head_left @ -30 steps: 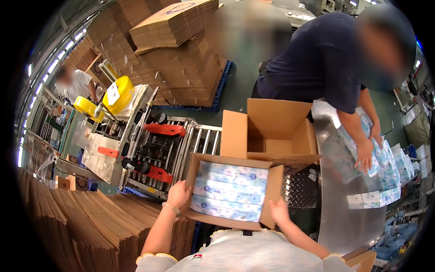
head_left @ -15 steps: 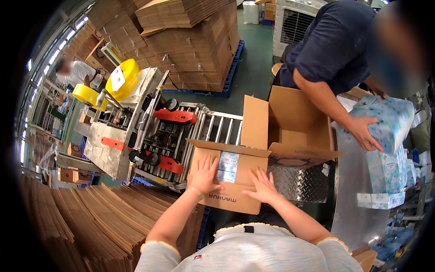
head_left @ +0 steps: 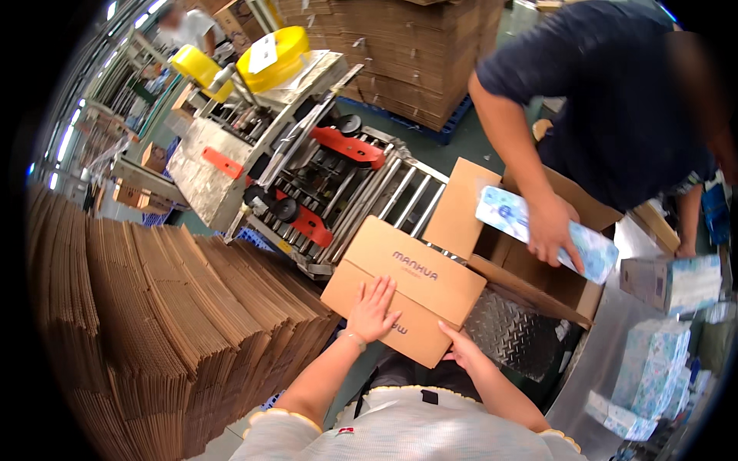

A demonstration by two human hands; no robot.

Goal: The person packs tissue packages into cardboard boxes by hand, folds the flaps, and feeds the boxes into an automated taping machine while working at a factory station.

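Note:
A brown cardboard box (head_left: 407,269) lies in front of me at the start of the roller conveyor, its two top flaps folded down and meeting along a seam. My left hand (head_left: 372,311) rests flat on the near flap, fingers stretched out. At the box's near right corner, my right hand (head_left: 461,349) has its thumb on the edge and its fingers curled against the side. The box's contents are hidden. Beyond it, an open carton (head_left: 530,288) stands with a flap (head_left: 463,207) folded out; a co-worker's hand (head_left: 553,230) holds a blue-and-white packet (head_left: 503,213) over it.
To the left, a taping machine with yellow tape rolls (head_left: 273,60) and red guides (head_left: 347,147) straddles the rollers (head_left: 415,196). Stacked flat cardboard (head_left: 154,307) fills the lower left. A metal table (head_left: 573,399) at right carries blue-and-white packs (head_left: 653,361). Palletised cardboard (head_left: 415,61) stands behind.
The far flap has come down over the packet that showed inside my box. My right hand has moved from the top to the corner. The co-worker has brought a packet over the open carton.

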